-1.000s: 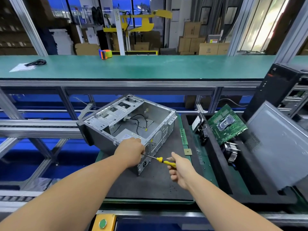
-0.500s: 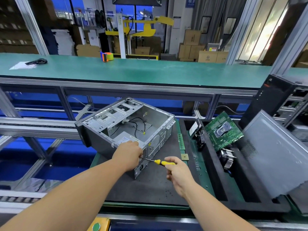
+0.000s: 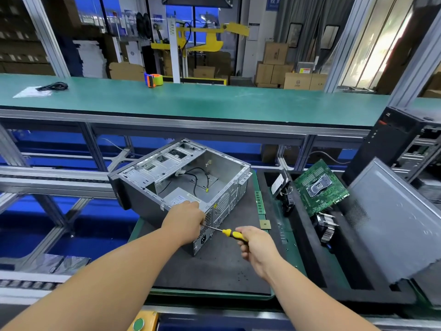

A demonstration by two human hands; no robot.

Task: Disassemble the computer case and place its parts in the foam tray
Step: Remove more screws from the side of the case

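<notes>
An open grey computer case [image 3: 222, 173] lies on its side on a dark mat [image 3: 214, 266], with a power supply [image 3: 181, 198] and black cables inside. My left hand [image 3: 185, 219] grips the case's near rear corner over the power supply. My right hand [image 3: 256, 244] holds a yellow-handled screwdriver [image 3: 232, 234] whose tip meets the case's rear panel just below my left hand. To the right, the black foam tray [image 3: 307, 254] carries a green motherboard [image 3: 319, 187], a heatsink [image 3: 327, 226], a drive [image 3: 278, 185] and a leaning grey side panel [image 3: 393, 225].
A RAM stick [image 3: 260, 203] and a small CPU chip [image 3: 265, 224] lie on the mat's right edge. Another black tower case [image 3: 405, 144] stands at the far right. A green bench behind holds a tape dispenser [image 3: 152, 80] and a cable [image 3: 53, 86].
Both hands keep their holds on the case and screwdriver. The camera view has shifted slightly; the screwdriver stays against the rear panel.
</notes>
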